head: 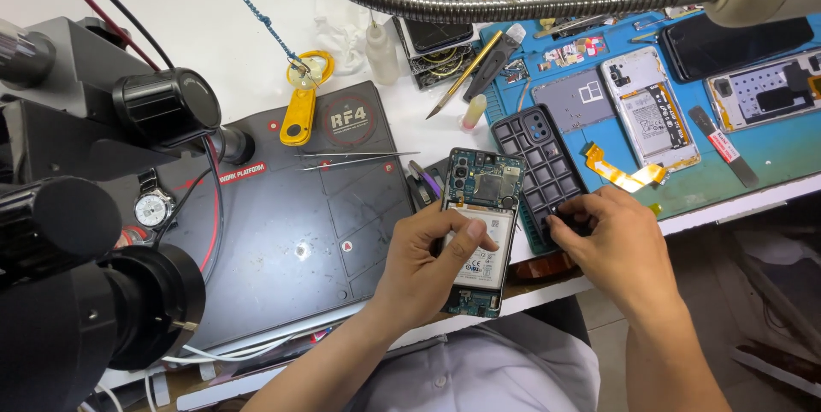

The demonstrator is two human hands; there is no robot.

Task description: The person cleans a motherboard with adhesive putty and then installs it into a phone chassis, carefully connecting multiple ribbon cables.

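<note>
An opened smartphone (484,207) lies back-up at the table's front edge, its circuit board, camera cluster and white battery exposed. My left hand (428,262) grips it from the left, thumb pressed across the battery. Just to the right lies a dark ribbed phone case (539,168). My right hand (611,245) rests on the case's lower end, fingertips pinching its edge.
A dark work mat (308,224) with two tweezers (359,157) and a yellow tool (299,117) lies left. A microscope (77,232) fills the left edge. A blue mat (770,151) carries several opened phones, a yellow flex cable (624,174) and tools. A flexible metal lamp arm (479,5) crosses overhead.
</note>
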